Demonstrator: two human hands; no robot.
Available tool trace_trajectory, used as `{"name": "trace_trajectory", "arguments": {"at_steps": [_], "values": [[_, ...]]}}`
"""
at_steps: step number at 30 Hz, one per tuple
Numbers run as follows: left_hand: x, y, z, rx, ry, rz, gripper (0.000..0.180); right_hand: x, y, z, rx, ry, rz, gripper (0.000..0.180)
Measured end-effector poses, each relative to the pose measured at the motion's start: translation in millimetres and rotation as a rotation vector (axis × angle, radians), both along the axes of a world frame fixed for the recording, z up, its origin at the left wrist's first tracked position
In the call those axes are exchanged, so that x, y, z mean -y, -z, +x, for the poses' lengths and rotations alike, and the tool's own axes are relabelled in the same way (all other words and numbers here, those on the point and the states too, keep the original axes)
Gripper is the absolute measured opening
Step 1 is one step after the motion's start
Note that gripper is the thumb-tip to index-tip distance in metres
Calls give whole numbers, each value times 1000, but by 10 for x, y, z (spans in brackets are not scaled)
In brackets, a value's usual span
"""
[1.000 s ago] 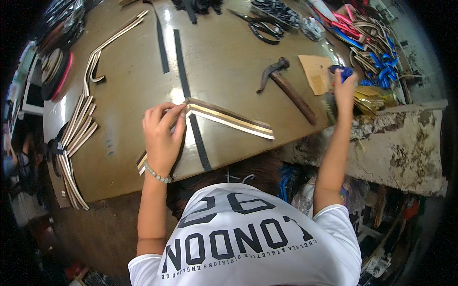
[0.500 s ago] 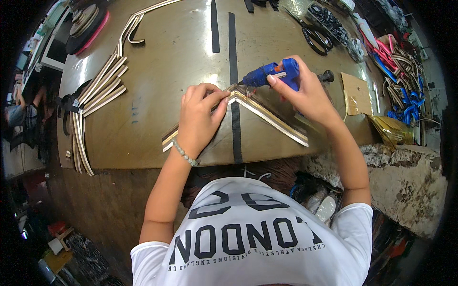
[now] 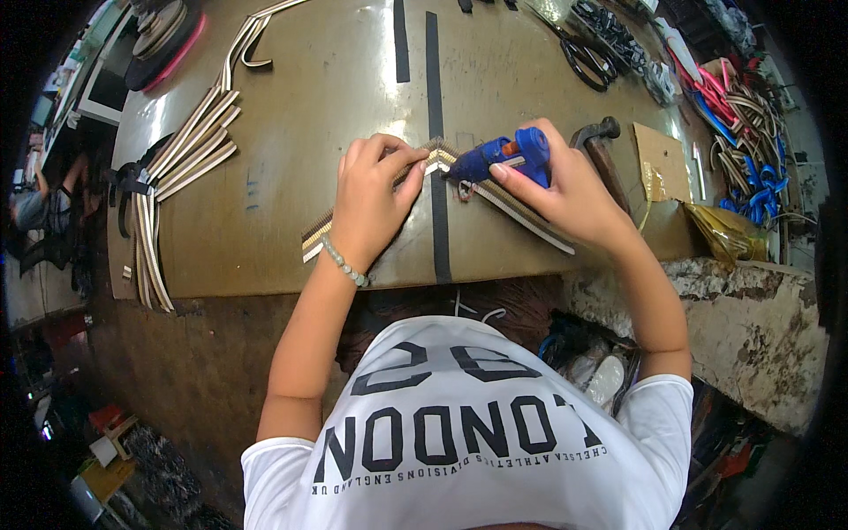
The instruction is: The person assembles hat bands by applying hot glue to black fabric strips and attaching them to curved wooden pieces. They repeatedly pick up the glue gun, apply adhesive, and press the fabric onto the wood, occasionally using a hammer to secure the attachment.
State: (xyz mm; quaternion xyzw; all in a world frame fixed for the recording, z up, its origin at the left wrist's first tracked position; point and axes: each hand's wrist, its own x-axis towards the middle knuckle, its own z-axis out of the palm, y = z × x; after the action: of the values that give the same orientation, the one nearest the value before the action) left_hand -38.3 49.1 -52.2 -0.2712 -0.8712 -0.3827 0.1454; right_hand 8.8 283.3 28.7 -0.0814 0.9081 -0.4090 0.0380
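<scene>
My right hand (image 3: 549,181) is wrapped round a blue glue gun (image 3: 481,162), its dark nozzle pointing left at the peak of a striped ribbon strip (image 3: 528,221). This strip, in brown, gold and white, is bent into an upside-down V. With fingertips pinched, my left hand (image 3: 375,190) holds the strip just left of the peak. Under the fold runs a long black strap (image 3: 435,106), straight up the table. A small loop near the nozzle is too blurred to name.
At the left edge lies a tied bundle of striped strips (image 3: 190,150). Right of my right hand is a hammer (image 3: 605,159); beyond it are black scissors (image 3: 587,62), a cardboard piece (image 3: 661,163) and a tangled pile of straps (image 3: 751,159). A second black strap (image 3: 401,40) lies farther off.
The glue gun's nozzle has moved down and slightly right, from above the fold to just below its peak. My left hand keeps its pinch. More of the hammer now shows.
</scene>
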Motion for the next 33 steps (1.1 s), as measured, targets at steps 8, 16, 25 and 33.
{"name": "trace_trajectory", "arguments": {"at_steps": [8, 16, 25, 33], "values": [[2, -19, 16, 3, 4, 0, 14, -398, -47, 256, 170, 209, -357, 48], [-14, -135, 47, 49, 19, -42, 16, -1802, 451, 733, -321, 1323, 209, 58], [-30, -146, 28, 83, 7, -62, 18, -2081, -141, -619, -721, 575, 438, 25], [-11, -149, 49, 80, 15, -48, 20, -2755, 260, -1435, -139, 335, 731, 32]]}}
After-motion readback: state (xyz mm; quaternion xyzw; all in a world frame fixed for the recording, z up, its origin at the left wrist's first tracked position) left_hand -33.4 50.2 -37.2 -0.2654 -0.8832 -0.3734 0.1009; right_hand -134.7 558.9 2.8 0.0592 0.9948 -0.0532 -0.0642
